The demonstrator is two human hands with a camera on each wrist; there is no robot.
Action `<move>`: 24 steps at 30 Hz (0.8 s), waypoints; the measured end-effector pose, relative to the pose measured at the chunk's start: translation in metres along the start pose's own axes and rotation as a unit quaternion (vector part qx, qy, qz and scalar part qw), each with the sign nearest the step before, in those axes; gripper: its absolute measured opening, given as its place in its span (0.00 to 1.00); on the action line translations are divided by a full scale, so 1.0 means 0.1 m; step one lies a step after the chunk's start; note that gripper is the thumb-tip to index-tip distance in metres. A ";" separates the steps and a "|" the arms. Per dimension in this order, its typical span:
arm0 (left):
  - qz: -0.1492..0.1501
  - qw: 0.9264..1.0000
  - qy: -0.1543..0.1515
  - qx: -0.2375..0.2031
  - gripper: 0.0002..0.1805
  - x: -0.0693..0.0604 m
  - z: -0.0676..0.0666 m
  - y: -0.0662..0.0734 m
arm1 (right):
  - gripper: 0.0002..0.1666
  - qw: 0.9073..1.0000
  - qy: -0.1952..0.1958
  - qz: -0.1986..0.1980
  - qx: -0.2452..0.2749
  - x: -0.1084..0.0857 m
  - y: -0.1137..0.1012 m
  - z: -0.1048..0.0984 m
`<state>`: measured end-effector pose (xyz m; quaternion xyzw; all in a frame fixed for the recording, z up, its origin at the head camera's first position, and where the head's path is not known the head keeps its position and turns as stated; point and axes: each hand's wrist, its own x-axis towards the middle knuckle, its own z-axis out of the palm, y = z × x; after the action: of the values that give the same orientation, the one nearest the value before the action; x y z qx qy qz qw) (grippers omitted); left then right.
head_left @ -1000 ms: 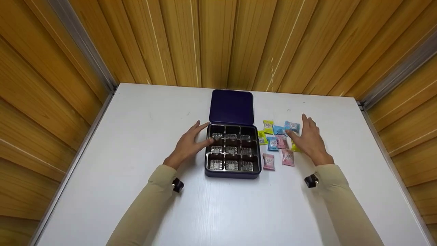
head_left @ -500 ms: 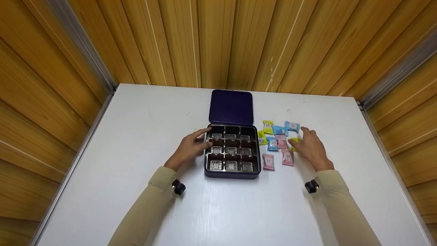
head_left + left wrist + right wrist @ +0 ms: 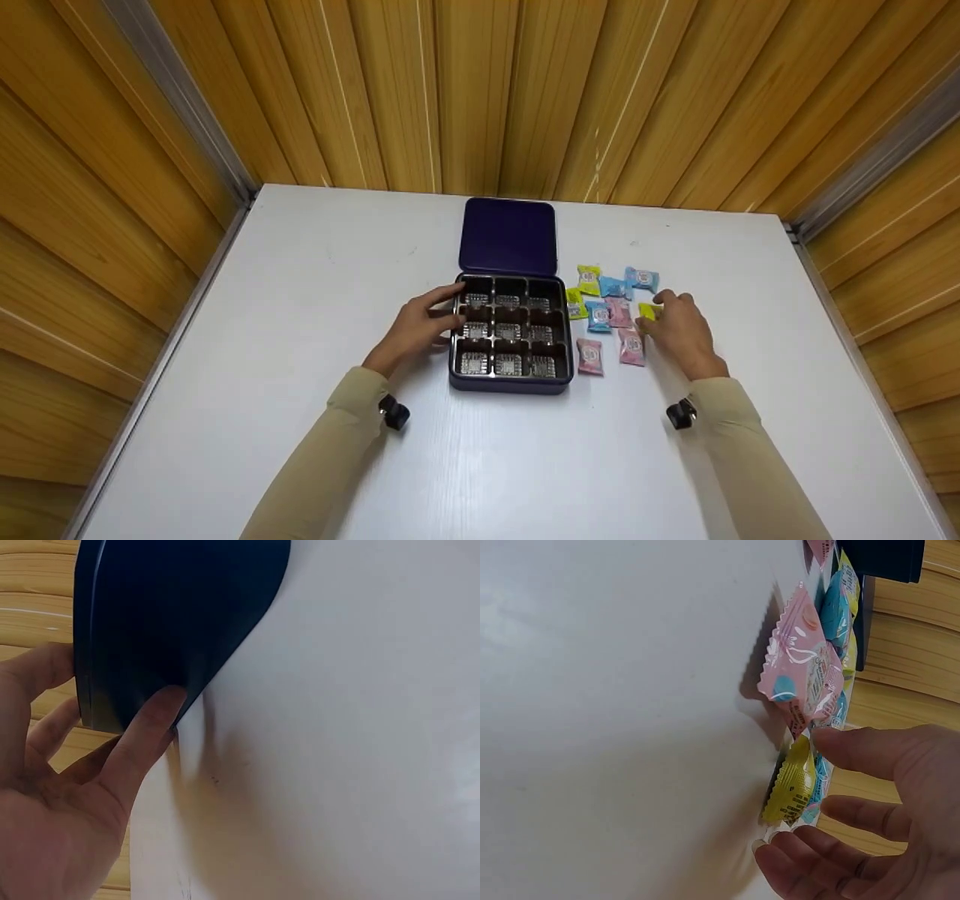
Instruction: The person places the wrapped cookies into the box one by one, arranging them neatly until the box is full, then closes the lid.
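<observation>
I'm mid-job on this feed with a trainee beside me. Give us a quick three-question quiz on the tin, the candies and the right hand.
1. How many compartments does the tray inside the dark blue tin have?
2. True or false: the lid is shut over the tray.
3. Which candy lies nearest the thumb and fingertips of the right hand?
A) a blue one
B) a yellow candy
C) a pink one

Key:
1. Nine, in three rows of three.
2. False; the lid is open, at the far side of the tray.
3. B.
</observation>
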<state>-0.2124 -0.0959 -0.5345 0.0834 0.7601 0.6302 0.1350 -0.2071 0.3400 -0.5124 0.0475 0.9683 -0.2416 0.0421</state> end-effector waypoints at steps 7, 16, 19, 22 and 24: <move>0.006 1.000 0.007 -0.007 0.36 0.02 0.00 -0.01 | 0.27 1.000 0.007 -0.015 -0.006 0.01 0.04 0.01; -0.008 0.999 0.024 -0.020 0.36 0.06 0.02 0.02 | 0.30 1.000 -0.010 -0.008 -0.008 0.01 0.05 0.01; -0.009 0.999 0.023 -0.020 0.35 0.07 0.01 0.03 | 0.28 1.000 -0.008 -0.009 -0.005 0.01 0.05 0.00; -0.010 1.000 0.020 -0.018 0.35 0.07 0.01 0.03 | 0.25 1.000 0.000 -0.016 -0.009 0.01 0.06 -0.02; -0.010 1.000 0.020 -0.016 0.35 0.07 0.01 0.03 | 0.24 1.000 0.008 -0.024 -0.013 0.02 0.06 -0.03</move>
<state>-0.2187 -0.0930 -0.5327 0.0610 0.7533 0.6423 0.1277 -0.2082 0.3471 -0.5130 0.0255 0.9725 -0.2295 0.0296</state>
